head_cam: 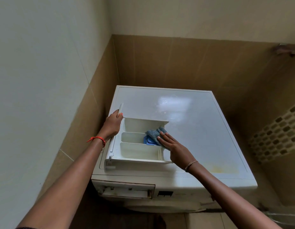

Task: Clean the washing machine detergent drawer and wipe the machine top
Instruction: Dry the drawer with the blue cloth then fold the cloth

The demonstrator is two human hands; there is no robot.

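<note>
The white detergent drawer [137, 151] lies out of the machine on the left part of the washing machine top [201, 129]. My left hand [113, 124] grips the drawer's front panel at its far left end. My right hand [171, 142] presses a grey-blue cloth [154, 133] into the drawer's right side, over a blue insert [148, 140]. The cloth partly hides that insert. Several compartments of the drawer show pale and bare.
The empty drawer slot [125, 190] gapes in the machine's front at the lower left. Walls close in behind and to the left. A perforated laundry basket [279, 133] stands to the right. A yellowish stain [221, 169] marks the top near its front right.
</note>
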